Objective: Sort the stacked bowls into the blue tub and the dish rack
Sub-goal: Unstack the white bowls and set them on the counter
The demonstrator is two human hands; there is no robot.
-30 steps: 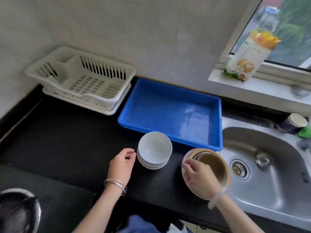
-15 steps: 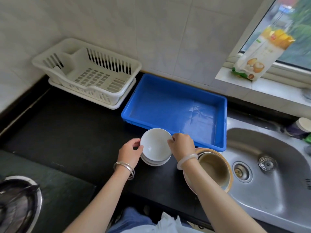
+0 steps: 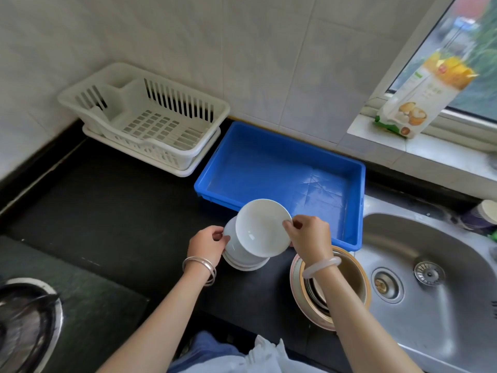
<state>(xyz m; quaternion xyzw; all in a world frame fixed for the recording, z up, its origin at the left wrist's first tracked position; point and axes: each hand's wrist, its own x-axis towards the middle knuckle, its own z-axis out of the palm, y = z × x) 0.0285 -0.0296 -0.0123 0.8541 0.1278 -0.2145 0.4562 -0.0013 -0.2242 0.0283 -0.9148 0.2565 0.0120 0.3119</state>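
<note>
A stack of white bowls (image 3: pixel 243 258) stands on the black counter in front of the blue tub (image 3: pixel 271 168). My right hand (image 3: pixel 309 238) pinches the right rim of the top white bowl (image 3: pixel 262 228), which is lifted and tilted above the stack. My left hand (image 3: pixel 207 243) grips the left side of the bowls beneath. A second stack, a tan bowl in a pink-rimmed one (image 3: pixel 349 281), sits to the right beside the sink, partly hidden by my right forearm. The white dish rack (image 3: pixel 150 117) stands at the back left. Nothing lies in the tub or the rack.
A steel sink (image 3: pixel 435 278) lies at the right. A food packet (image 3: pixel 419 98) leans on the window sill. A cup (image 3: pixel 484 214) stands behind the sink. A stove burner (image 3: pixel 24 321) is at the lower left.
My right hand left the tan bowl stack and took the top white bowl's rim, raising and tilting it. My left hand closed onto the white stack.
</note>
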